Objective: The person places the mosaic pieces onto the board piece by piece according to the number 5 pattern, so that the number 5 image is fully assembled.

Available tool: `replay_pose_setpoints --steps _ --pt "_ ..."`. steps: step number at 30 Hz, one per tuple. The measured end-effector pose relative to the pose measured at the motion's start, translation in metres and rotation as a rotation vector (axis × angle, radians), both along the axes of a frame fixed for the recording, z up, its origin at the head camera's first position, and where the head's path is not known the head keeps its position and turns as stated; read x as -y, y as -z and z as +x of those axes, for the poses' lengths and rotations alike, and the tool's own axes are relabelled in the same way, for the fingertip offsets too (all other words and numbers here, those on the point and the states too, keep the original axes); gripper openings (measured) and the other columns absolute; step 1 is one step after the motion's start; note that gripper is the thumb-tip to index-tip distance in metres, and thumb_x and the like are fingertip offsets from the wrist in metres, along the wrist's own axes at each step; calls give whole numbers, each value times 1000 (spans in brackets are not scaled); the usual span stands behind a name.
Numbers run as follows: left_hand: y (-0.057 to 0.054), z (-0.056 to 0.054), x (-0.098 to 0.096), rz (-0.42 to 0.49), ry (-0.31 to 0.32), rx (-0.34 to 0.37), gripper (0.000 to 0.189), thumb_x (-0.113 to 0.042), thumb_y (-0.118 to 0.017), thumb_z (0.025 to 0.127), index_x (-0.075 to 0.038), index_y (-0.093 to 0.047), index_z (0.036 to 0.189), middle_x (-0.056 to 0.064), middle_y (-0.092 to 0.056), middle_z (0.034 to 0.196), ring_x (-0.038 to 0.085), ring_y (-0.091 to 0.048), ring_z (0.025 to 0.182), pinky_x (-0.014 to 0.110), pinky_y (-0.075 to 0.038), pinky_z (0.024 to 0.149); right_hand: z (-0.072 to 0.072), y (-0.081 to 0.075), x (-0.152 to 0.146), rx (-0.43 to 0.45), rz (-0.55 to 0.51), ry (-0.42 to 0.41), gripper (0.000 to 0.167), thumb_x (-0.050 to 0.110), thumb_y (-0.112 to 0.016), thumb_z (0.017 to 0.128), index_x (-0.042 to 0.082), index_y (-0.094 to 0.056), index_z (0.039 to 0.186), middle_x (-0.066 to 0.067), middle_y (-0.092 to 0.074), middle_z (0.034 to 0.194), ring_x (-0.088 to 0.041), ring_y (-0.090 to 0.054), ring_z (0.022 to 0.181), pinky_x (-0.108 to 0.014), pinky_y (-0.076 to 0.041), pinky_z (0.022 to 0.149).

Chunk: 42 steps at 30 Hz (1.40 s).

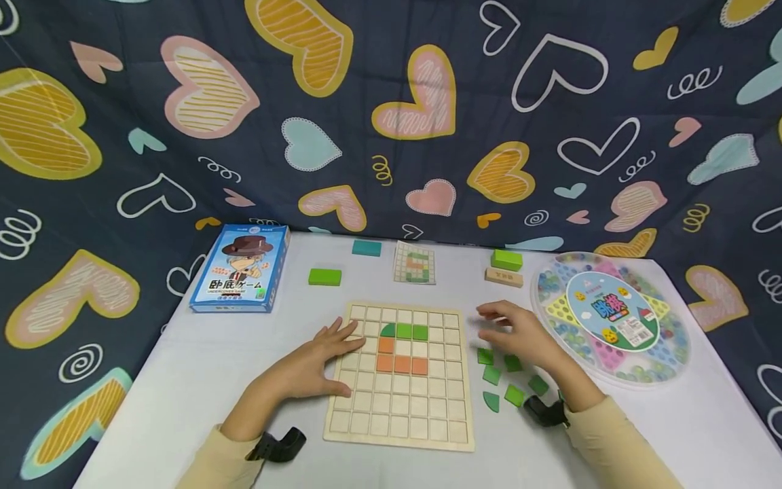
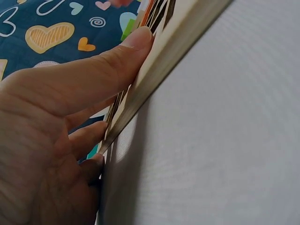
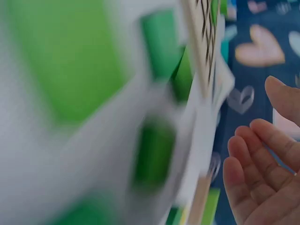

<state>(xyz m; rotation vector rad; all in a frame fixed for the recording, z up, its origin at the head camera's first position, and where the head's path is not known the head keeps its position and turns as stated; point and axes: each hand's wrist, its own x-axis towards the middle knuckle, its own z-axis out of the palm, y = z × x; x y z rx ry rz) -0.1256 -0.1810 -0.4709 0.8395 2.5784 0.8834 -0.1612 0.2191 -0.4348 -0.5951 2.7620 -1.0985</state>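
Observation:
A wooden grid board [image 1: 400, 405] lies flat on the white table. A green quarter-round piece [image 1: 388, 331] and two green square tiles [image 1: 412, 331] sit in one row, with several orange tiles [image 1: 402, 365] below. My left hand [image 1: 311, 363] rests at the board's left edge, fingers spread; in the left wrist view the thumb [image 2: 138, 40] touches the rim. To the right of the board, my right hand [image 1: 519, 333] hovers with loosely bent fingers and holds nothing. Nearest to it are several loose green tiles [image 1: 491, 374] and a green quarter-round piece [image 1: 491, 401] on the table.
Behind the board lies a pattern card [image 1: 415, 263] with a teal block [image 1: 366, 248] and a green block [image 1: 325, 277] to its left. A blue game box [image 1: 240, 269] stands far left. Green [image 1: 506, 259] and wooden [image 1: 504, 277] blocks and a round marble-game case [image 1: 611, 318] are right.

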Motion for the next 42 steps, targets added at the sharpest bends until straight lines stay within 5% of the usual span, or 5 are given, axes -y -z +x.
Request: replay_pose_setpoints --steps 6,12,19,32,42 --pt "-5 0 1 -6 0 3 85 -44 -79 69 -17 -45 143 6 -20 158 34 -7 146 58 -13 115 17 2 -49 56 41 201 44 20 -68 88 -1 -57 125 -21 -63 117 -35 -63 103 -41 -55 83" --pt "-4 0 -1 0 -2 16 86 -45 -79 69 -17 -45 143 6 -20 158 35 -7 146 59 -13 115 21 4 -63 75 107 277 43 20 -68 87 -2 -58 123 -18 -68 105 -29 -66 94 -28 -55 69" --pt "-1 0 -1 7 -1 13 86 -46 -79 69 -17 -45 143 6 -20 158 36 -7 146 59 -13 115 15 11 -62 52 160 296 37 13 -70 84 -3 -62 117 -10 -69 90 -13 -61 76 -21 -49 60" --pt "-2 -1 0 13 -1 1 87 -44 -80 69 -15 -45 142 8 -21 157 35 -7 146 57 -12 116 7 13 -51 48 232 326 26 10 -71 81 -4 -65 101 -13 -62 89 -20 -59 78 -31 -48 66" --pt "-2 0 0 18 -1 8 86 -43 -80 69 -16 -45 143 7 -21 157 34 -7 146 55 -11 116 11 5 -36 -43 277 194 24 5 -66 80 -2 -64 103 -8 -58 87 -17 -54 76 -32 -47 66"
